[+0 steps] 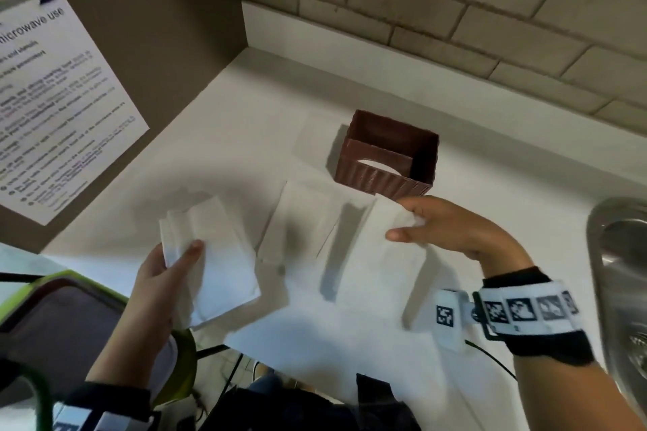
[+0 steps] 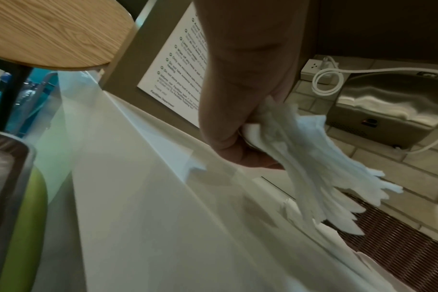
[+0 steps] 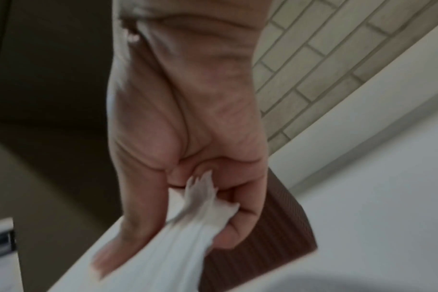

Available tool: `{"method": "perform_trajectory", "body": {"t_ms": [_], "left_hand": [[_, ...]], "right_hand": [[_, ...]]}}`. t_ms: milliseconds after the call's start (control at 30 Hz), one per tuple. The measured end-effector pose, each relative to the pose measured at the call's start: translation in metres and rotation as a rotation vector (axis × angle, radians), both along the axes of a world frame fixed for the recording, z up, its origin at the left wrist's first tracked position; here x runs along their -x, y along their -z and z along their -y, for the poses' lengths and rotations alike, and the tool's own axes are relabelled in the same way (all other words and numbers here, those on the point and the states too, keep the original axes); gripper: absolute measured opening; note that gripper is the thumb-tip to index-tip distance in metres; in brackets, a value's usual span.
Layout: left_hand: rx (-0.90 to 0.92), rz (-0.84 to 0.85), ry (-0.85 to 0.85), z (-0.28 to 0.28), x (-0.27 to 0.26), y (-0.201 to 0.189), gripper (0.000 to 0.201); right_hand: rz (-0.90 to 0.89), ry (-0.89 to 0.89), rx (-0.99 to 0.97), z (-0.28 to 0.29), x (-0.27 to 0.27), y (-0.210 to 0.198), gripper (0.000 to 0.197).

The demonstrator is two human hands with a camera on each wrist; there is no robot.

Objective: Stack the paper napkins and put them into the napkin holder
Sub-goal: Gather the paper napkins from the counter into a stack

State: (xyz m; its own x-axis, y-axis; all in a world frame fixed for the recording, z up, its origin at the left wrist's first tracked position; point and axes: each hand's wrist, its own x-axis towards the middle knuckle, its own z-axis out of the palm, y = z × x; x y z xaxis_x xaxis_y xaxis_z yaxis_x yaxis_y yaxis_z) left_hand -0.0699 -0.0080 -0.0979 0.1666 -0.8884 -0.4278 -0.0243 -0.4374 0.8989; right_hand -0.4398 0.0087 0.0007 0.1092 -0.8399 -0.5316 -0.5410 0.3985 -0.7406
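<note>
A brown ribbed napkin holder (image 1: pixel 387 152) stands empty on the white counter (image 1: pixel 245 115), also seen behind my right hand (image 3: pixel 283 237). My left hand (image 1: pixel 175 262) grips a stack of white napkins (image 1: pixel 213 262) above the counter's front left; the stack fans out in the left wrist view (image 2: pixel 320 168). My right hand (image 1: pixel 413 224) pinches the top edge of a single white napkin (image 1: pixel 381 255), lifted just in front of the holder, bunched between thumb and fingers (image 3: pixel 188 233). More napkins (image 1: pixel 301 220) lie flat on the counter between my hands.
A steel sink (image 1: pixel 619 276) is at the right edge. A brick wall (image 1: pixel 455 10) runs behind the counter. A microwave notice (image 1: pixel 52 98) hangs on the left panel. A green-rimmed chair (image 1: pixel 52 318) is below left. A steel dispenser (image 2: pixel 388 110) and wall socket (image 2: pixel 313 67) appear in the left wrist view.
</note>
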Motion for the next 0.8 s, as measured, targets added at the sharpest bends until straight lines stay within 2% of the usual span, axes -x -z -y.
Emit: {"method": "perform_trajectory", "body": {"t_ms": [67,167,267,333,400,433,533,600,733,800], "left_hand": [[0.010,0.016,0.012,0.006,0.001,-0.002,0.033],[0.013,0.025,0.019,0.013,-0.006,-0.003,0.034],[0.015,0.026,0.002,0.019,-0.018,-0.003,0.038],[0.019,0.010,0.003,0.022,-0.024,-0.002,0.036],[0.012,0.008,-0.002,0.025,-0.027,-0.002,0.033],[0.012,0.010,-0.004,0.027,-0.028,-0.001,0.032],[0.012,0.025,-0.016,0.032,-0.031,0.000,0.032],[0.008,0.033,-0.012,0.035,-0.034,0.002,0.032],[0.005,0.032,-0.037,0.037,-0.037,0.000,0.023],[-0.001,0.027,-0.035,0.037,-0.039,0.001,0.022]], "right_hand": [[-0.116,0.023,0.015,0.019,-0.012,0.025,0.032],[-0.366,0.019,-0.001,0.037,-0.028,0.061,0.065],[-0.544,0.070,0.029,0.040,-0.041,0.077,0.084],[-0.709,0.049,-0.012,0.039,-0.044,0.081,0.092],[-0.806,0.020,-0.022,0.039,-0.043,0.084,0.090],[-0.788,0.012,0.002,0.039,-0.042,0.085,0.085],[-0.558,0.048,0.090,0.038,-0.038,0.081,0.061],[-0.378,0.056,0.039,0.032,-0.035,0.065,0.050],[-0.046,-0.170,-0.114,0.024,-0.039,0.002,0.029],[0.073,-0.199,-0.135,0.032,-0.049,-0.017,0.024]]}}
